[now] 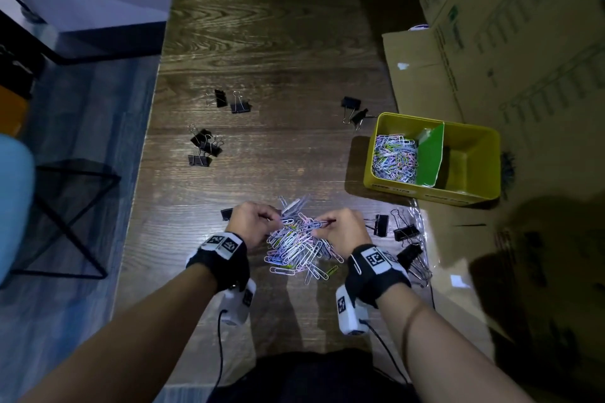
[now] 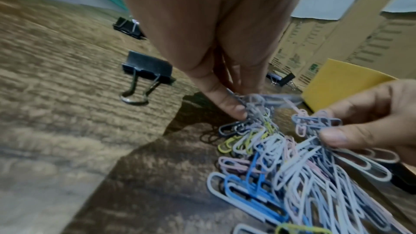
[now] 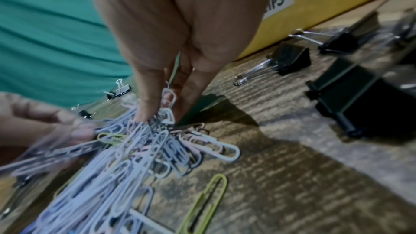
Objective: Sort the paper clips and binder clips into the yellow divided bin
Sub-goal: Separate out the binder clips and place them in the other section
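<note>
A heap of pastel paper clips [image 1: 296, 245] lies on the dark wooden table near me. My left hand [image 1: 253, 224] pinches clips at the heap's left side [image 2: 238, 111]. My right hand [image 1: 340, 229] pinches a bunch at its right side [image 3: 157, 113]. The yellow divided bin [image 1: 471, 193] stands to the right; its left compartment holds paper clips [image 1: 394, 157], and a green divider [image 1: 430, 154] splits it. Black binder clips lie scattered: a group at left [image 1: 204, 145], a pair farther back [image 1: 229, 101], another pair by the bin [image 1: 355, 109], several right of my hands [image 1: 399, 232].
Flattened cardboard [image 1: 491, 59] covers the right side and runs under the bin. The table's left edge [image 1: 144, 154] drops to the floor, where a black metal frame [image 1: 65, 216] stands. One binder clip [image 1: 226, 213] lies just behind my left hand.
</note>
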### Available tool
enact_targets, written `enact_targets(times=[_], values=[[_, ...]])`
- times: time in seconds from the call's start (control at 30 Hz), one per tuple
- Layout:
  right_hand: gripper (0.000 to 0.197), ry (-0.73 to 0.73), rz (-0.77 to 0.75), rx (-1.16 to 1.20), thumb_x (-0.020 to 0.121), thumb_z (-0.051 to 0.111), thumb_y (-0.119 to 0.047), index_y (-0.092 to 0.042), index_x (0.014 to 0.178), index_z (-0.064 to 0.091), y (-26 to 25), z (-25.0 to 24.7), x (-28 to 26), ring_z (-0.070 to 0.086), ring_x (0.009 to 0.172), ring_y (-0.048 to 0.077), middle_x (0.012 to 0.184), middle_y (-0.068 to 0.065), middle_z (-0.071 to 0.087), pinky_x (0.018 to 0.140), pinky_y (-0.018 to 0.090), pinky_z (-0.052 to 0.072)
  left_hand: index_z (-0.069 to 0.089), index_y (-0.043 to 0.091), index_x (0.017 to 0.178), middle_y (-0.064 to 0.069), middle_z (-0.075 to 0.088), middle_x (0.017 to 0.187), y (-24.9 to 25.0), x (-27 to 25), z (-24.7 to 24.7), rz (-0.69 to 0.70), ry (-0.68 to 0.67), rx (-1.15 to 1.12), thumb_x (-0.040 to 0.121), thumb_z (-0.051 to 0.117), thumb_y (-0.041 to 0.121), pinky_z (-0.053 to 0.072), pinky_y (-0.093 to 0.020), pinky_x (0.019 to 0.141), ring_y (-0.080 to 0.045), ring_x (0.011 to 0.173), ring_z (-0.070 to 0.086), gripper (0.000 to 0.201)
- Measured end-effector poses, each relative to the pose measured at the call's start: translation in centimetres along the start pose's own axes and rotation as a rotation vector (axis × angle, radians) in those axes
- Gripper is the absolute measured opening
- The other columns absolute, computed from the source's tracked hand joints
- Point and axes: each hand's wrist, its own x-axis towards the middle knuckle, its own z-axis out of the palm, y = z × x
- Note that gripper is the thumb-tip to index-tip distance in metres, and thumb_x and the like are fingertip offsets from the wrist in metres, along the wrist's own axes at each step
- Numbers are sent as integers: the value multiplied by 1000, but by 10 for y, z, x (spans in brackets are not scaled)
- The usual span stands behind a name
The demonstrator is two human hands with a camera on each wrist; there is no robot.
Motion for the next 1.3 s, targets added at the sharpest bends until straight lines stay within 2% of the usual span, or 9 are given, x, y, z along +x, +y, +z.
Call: enact_targets(times=[0.17,0.33,0.5,0.63,0.73,0.87,0.97,1.1,1.3], values=[[31,24,-42,204,70,82,-20,-17,99,73,6,-9,-4,65,77,16,80,-1,69,77,27,55,69,22,54,8,70,64,-3,1,-13,-59,4,-237,66,80,4,47,-17,62,-6,57,59,24],[25,107,-128,532,64,84,-9,-31,73,75,-2,-27,-16,67,79,22,85,7,73,81,39,55,73,16,63,8,72,69,14,-1,-36,-16,-13,-378,68,75,-1,51,-16,64,-5,61,63,18],[23,188,-258,744,65,78,-1,-11,85,73,-25,-65,-39,68,83,20,95,10,72,80,34,57,69,0,77,5,73,73,72,-4,-50,107,-47,-543,67,71,-2,52,-15,61,-5,64,65,10],[23,285,-350,810,60,80,-15,-24,81,75,-36,-98,-53,69,81,19,88,1,75,74,29,57,74,11,67,5,73,72,130,8,-36,205,-136,-629,69,68,-7,53,-17,62,-6,63,64,19],[23,368,-433,859,59,80,-15,-25,79,76,-40,-121,-56,68,81,21,88,-1,75,74,29,57,72,5,79,3,72,71,169,23,-11,241,-204,-618,71,69,-6,54,-19,63,-7,62,63,13],[21,443,-487,895,58,80,-14,-22,77,76,-41,-147,-54,70,80,17,85,-3,75,75,30,58,73,12,76,-3,70,70,206,46,32,336,-148,-336,71,77,7,52,-25,64,-12,63,60,8],[22,505,-447,887,63,79,-6,-20,79,73,-35,-159,-42,69,73,9,78,-7,75,70,23,57,73,9,82,-1,64,75,223,53,61,500,-89,137,75,75,13,41,-9,57,-10,64,56,8],[24,597,-365,866,70,75,5,-12,86,69,-23,-171,-17,67,70,2,71,-13,73,70,17,53,65,5,89,-17,66,94,222,57,82,530,-196,473,81,60,10,51,-34,77,-31,87,62,10],[28,672,-145,482,72,81,-15,-10,97,72,-4,-173,28,67,72,10,85,7,73,74,26,57,65,4,93,-13,64,104,201,50,74,897,-392,696,96,41,27,49,-40,83,-28,94,59,33]])
